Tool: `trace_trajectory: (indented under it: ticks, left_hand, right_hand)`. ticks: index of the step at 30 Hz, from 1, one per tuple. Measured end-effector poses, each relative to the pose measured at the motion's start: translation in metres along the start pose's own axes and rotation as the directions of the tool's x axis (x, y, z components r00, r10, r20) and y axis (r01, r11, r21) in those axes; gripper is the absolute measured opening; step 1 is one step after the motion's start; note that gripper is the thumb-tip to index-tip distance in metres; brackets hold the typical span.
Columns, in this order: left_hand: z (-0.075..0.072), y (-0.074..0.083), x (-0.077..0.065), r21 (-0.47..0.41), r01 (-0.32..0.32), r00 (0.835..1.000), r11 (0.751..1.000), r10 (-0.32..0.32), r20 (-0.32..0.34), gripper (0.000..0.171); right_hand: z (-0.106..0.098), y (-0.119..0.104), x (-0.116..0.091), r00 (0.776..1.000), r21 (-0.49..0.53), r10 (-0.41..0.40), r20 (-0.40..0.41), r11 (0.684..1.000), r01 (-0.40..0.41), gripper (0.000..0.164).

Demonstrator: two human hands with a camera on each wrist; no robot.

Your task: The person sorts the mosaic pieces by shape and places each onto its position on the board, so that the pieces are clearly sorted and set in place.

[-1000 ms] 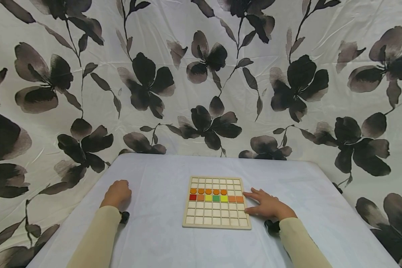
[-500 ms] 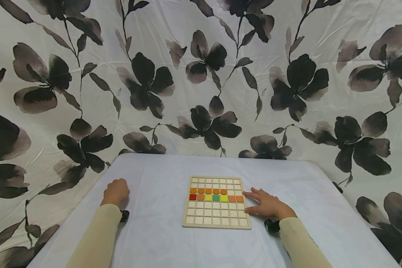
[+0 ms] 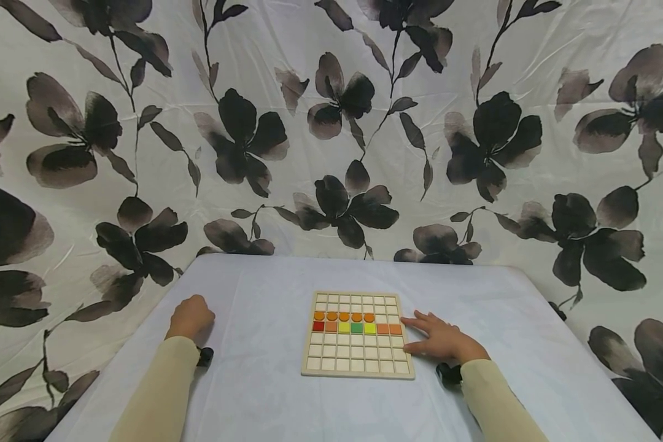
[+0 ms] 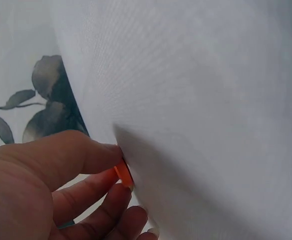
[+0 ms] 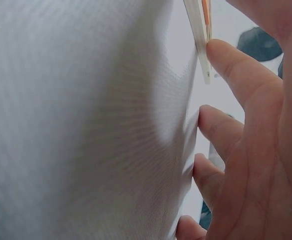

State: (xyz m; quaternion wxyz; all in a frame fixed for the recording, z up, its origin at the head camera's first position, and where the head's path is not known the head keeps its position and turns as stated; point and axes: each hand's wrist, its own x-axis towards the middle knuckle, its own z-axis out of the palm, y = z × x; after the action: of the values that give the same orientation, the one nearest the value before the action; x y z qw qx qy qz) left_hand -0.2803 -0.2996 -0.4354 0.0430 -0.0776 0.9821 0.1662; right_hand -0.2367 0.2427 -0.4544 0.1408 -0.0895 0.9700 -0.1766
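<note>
My left hand [image 3: 190, 318] is on the left part of the table, pinching a small, thin orange disc [image 4: 123, 173] between thumb and fingers close to the cloth. Part of the disc is covered by the fingers. A wooden grid board [image 3: 358, 375] lies flat near the middle. Along one of its rows sit several orange discs [image 3: 344, 317], just above a row of coloured squares [image 3: 356, 328] in red, orange, yellow and green. With fingers spread, my right hand [image 3: 442, 337] rests at the board's right edge; one fingertip touches the board's side in the right wrist view.
A white cloth [image 3: 254, 399] covers the table. Behind it hangs a white curtain [image 3: 420, 227] with dark flowers, rising from the table's far edge. Black wrist bands [image 3: 449, 373] sit under both cream sleeves [image 3: 160, 393].
My left hand has shifted very slightly to the left. The right hand and the board stay as they were.
</note>
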Motion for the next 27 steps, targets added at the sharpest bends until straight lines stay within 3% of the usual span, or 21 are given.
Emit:
trace_trajectory:
  ticks: [14, 27]
  left_hand:
    - [0.0, 0.007, -0.001, 0.001, 0.024, 1.0, 1.0, -0.024, 0.008, 0.043]
    - [-0.001, 0.028, -0.002, -0.007, -0.076, 0.997, 0.997, 0.076, -0.034, 0.02]
  right_hand:
    - [0.0, 0.001, 0.001, 1.0, -0.004, -0.016, -0.008, 1.0, 0.016, 0.081]
    - [0.0, 0.001, 0.0, 1.0, 0.013, -0.009, -0.002, 1.0, 0.009, 0.08]
